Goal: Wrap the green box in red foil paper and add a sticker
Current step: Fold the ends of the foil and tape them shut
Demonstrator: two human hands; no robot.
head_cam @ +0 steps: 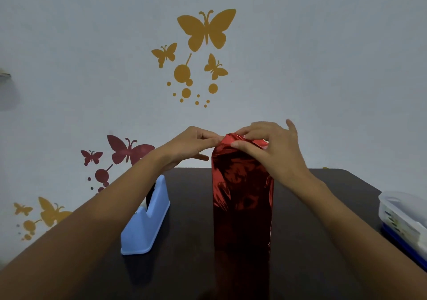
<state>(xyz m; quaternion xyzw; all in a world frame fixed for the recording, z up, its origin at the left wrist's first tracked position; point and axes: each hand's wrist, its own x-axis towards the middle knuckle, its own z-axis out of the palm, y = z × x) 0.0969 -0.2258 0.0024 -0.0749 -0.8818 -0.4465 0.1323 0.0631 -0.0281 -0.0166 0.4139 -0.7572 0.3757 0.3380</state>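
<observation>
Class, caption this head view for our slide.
Left hand and right hand pinch the top fold of the upright foil-wrapped box; tape dispenser beside it.

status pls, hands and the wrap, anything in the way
Left hand and right hand both pinching red foil at the top. Parcel upright, no green showing, no sticker seen. Blue tape dispenser beside it, apart.

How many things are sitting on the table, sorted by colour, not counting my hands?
Red: 1, the foil-wrapped box
Light blue: 1, the tape dispenser
White over dark blue: 1, the lidded container
Total: 3
</observation>
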